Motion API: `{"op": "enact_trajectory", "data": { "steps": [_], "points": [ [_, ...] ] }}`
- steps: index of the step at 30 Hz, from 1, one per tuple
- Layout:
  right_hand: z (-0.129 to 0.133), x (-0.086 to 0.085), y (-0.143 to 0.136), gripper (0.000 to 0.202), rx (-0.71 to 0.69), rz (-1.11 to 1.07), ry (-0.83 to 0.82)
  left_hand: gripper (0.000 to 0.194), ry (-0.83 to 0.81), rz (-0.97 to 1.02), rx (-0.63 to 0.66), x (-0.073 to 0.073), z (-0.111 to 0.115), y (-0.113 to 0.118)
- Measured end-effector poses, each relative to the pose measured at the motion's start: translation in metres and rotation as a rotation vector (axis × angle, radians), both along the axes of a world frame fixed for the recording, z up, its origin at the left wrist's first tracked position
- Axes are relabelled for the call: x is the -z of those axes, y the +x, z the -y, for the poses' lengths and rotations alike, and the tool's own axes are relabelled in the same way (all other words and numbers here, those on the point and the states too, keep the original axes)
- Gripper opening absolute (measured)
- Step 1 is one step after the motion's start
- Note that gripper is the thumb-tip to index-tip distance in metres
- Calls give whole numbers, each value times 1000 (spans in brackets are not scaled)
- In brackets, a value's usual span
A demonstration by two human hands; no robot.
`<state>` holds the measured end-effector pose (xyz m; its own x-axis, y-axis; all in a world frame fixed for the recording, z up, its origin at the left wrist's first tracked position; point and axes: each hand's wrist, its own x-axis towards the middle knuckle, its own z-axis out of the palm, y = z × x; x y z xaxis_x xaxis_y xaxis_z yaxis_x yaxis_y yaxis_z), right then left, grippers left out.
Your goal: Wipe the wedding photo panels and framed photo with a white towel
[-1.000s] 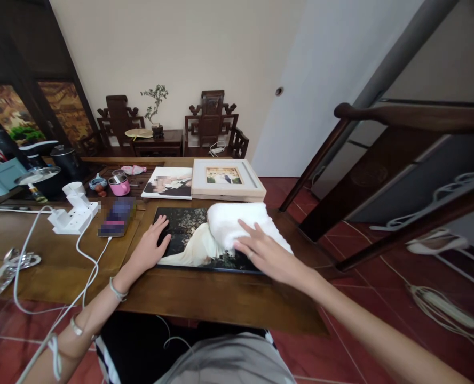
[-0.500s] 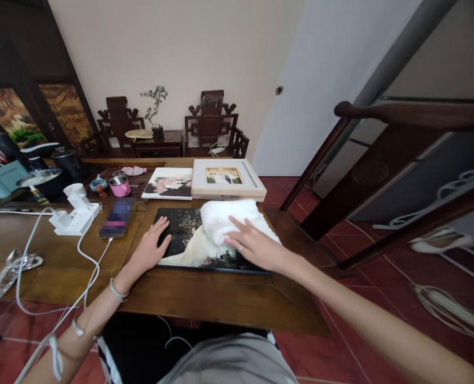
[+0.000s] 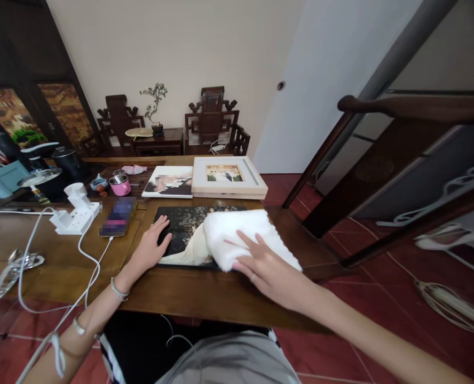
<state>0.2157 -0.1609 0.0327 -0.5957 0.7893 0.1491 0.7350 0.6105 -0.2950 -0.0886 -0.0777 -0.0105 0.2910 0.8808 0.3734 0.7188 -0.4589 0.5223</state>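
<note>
A dark photo panel (image 3: 183,234) with a pale flowing dress in its picture lies flat on the wooden table. On its left edge rests my left hand (image 3: 155,242), open, fingers stretched out. My right hand (image 3: 267,266) presses down on a folded, fluffy white towel (image 3: 237,226), fingers spread over it and thumb at its near edge. The towel hides the right part of the panel and overhangs its near edge.
Behind the panel lie a pale framed picture (image 3: 253,173) and a white photo board (image 3: 167,189). To the left are a phone (image 3: 118,216), a white power strip (image 3: 77,217) with cables, a pink cup (image 3: 120,185) and a silver hair clip (image 3: 15,272). A dark wooden chair (image 3: 341,192) stands right.
My right hand has slid the towel toward me and to the right, over the panel's near right corner. My left hand has stayed at the panel's left edge.
</note>
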Motion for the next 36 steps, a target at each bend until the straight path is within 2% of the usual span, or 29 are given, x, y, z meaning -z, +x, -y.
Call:
{"op": "enact_trajectory", "data": {
  "steps": [2, 4, 7, 10, 15, 17, 19, 22, 27, 30, 33, 36],
  "points": [
    [24, 0, 0, 38, -52, 0, -17, 45, 10, 3, -3, 1, 0, 0],
    [37, -1, 0, 36, -96, -7, -32, 45, 18, 7, 0, 2, -1, 0],
    [31, -2, -4, 35, -117, -19, -30, 45, 22, 11, 4, 2, -1, 0],
    [-2, -4, -13, 37, -82, -1, -9, 45, 18, 11, 7, 1, -1, -1],
    [-77, -5, -38, 43, 38, 83, 58, 48, -2, -1, 15, -2, 0, -1],
    [-96, -5, -49, 43, 90, 102, 73, 49, -6, -11, 13, -2, 0, -1],
    [-101, -4, -57, 42, 108, 110, 89, 51, -10, -15, 13, -3, 0, -1],
    [-80, 0, -63, 39, 84, 107, 127, 52, -17, -14, 22, -2, 0, -2],
    [-5, 4, -63, 30, 4, 81, 129, 53, -16, -27, 29, 2, -2, -2],
    [24, 5, -60, 23, -83, 72, 116, 53, -27, -36, 28, 3, -2, -2],
    [22, 5, -62, 20, -118, 91, 136, 52, -32, -33, 34, 3, -3, -2],
    [-9, 2, -73, 26, -79, 127, 142, 52, -37, -48, 35, 3, -3, -3]
  ]
}}
